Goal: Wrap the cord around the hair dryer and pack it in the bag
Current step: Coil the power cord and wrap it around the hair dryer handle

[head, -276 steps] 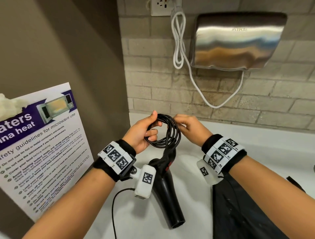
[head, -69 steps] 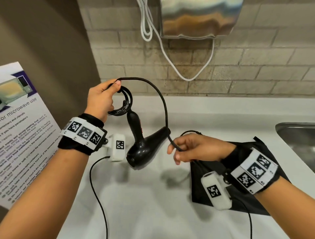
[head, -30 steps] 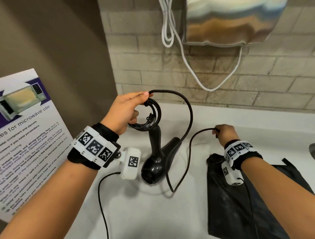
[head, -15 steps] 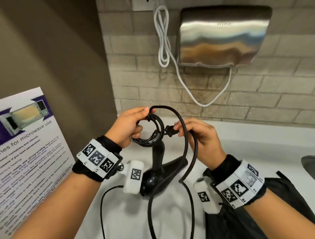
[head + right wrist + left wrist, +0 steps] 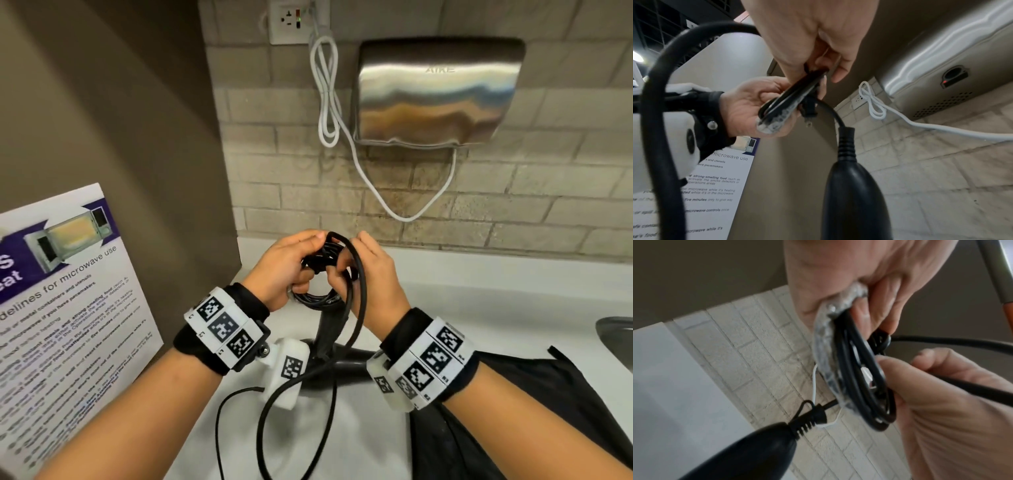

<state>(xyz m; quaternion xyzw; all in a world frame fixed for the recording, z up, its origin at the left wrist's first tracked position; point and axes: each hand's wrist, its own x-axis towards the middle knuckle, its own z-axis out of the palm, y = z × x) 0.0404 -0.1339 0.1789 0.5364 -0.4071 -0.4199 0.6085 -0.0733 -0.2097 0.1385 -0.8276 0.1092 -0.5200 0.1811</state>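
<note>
Head view shows the left hand (image 5: pixel 284 270) and right hand (image 5: pixel 371 274) both gripping the springy cord (image 5: pixel 320 294) coil above the bench (image 5: pixel 479 301), the seemingly light hair dryer (image 5: pixel 855 194) dangling below, best supported by its rigid handle.

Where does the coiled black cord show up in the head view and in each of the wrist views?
Head: coiled cord sits centre, pinched between left hand and right hand.
Left wrist: coil right of centre, edge-on.
Right wrist: coil centre-left, edge-on.
Shared landmark: the hair dryer handle hanging below the coil.
</note>
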